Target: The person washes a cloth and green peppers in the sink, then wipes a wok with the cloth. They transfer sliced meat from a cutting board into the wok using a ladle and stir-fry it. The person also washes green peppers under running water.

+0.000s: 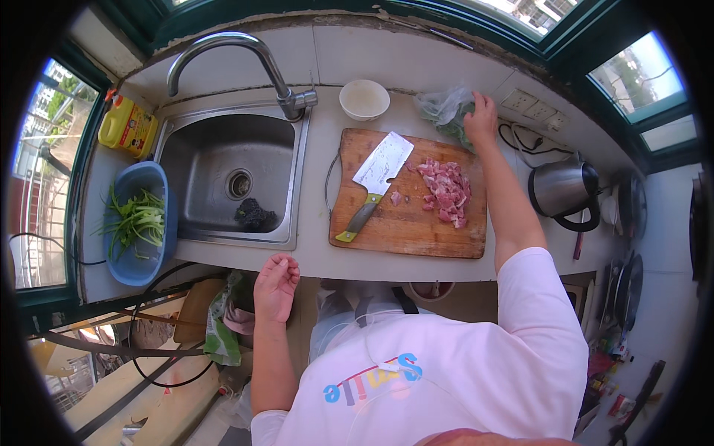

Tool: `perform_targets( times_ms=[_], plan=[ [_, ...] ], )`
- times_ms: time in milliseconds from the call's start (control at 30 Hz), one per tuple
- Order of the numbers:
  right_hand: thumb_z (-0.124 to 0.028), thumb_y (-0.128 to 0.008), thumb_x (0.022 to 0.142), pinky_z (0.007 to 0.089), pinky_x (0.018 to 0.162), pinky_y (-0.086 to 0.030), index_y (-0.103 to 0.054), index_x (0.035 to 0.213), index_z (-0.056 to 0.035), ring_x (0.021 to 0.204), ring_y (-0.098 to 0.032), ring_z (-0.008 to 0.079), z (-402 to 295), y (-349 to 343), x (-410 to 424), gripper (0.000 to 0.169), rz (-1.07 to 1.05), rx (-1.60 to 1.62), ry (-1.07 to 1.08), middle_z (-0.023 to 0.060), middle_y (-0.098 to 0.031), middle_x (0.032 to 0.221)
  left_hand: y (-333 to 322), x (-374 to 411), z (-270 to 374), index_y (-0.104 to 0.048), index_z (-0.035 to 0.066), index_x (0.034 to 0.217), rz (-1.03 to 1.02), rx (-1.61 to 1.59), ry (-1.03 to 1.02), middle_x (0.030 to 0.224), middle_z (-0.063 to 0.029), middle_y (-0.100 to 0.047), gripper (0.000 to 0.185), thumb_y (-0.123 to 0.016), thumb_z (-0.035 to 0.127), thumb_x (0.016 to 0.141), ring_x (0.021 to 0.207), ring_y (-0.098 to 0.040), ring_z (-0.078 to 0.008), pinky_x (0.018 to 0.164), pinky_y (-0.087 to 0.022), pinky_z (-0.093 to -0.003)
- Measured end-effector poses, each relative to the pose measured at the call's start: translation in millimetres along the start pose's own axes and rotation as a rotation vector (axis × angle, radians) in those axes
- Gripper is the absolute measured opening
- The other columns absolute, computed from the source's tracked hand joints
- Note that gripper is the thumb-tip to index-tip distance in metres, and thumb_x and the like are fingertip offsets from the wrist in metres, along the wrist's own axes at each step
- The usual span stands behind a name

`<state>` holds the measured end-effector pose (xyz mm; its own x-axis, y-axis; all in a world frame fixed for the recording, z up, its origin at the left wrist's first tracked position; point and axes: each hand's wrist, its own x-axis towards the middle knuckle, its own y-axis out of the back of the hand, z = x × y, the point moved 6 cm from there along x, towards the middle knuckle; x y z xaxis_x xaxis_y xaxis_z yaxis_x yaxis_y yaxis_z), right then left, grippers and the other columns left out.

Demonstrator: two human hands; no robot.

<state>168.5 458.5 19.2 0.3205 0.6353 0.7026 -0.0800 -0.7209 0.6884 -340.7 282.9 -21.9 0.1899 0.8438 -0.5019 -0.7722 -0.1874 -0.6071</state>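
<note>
My right hand (pixel 482 121) is at the back of the counter, its fingers on the edge of a clear plastic bag (pixel 446 105) with green leaves inside. My left hand (pixel 277 285) hangs at the counter's front edge near the sink, fingers curled and nothing visible in them. Between my arms lies a wooden cutting board (pixel 440 244). On it, a cleaver (pixel 375 181) with a green and grey handle rests left of a pile of cut raw meat (pixel 448 189). Behind the board stands a white bowl (pixel 364 100).
A steel sink (pixel 217 145) with a tall faucet (pixel 240 42) is at left, a dark scouring pad (pixel 254 213) inside. Beside it are a blue basin (pixel 144 267) of green stalks (pixel 139 220) and a yellow jug (pixel 128 127). An electric kettle (pixel 563 187) stands right, its cord behind.
</note>
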Motion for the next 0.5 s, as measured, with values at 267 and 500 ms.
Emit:
perform_targets(
  times_ms=[267, 500],
  plan=[
    [-0.019, -0.060, 0.070, 0.0416, 0.070, -0.041, -0.057, 0.080, -0.0112, 0.085, -0.055, 0.0283, -48.6, 14.1, -15.7, 0.013, -0.349, -0.093, 0.118, 0.0073, -0.059, 0.090, -106.9, 62.7, -8.5, -0.055, 0.005, 0.093, -0.293, 0.460, 0.119, 0.083, -0.0018, -0.057, 0.008, -0.053, 0.009, 0.087, 0.075, -0.052, -0.0079, 0.071, -0.042, -0.0206],
    [-0.006, -0.056, 0.069, 0.0397, 0.075, -0.045, -0.061, 0.090, -0.0076, 0.087, -0.054, 0.0308, -88.5, 56.9, -80.9, 0.022, -0.482, 0.371, 0.261, 0.0100, -0.058, 0.092, -236.9, 164.7, -57.1, -0.054, 0.003, 0.102, -0.595, 0.899, -0.233, 0.093, -0.0032, -0.056, 0.023, -0.059, 0.012, 0.081, 0.081, -0.053, -0.0105, 0.074, -0.044, -0.0239]
  ],
)
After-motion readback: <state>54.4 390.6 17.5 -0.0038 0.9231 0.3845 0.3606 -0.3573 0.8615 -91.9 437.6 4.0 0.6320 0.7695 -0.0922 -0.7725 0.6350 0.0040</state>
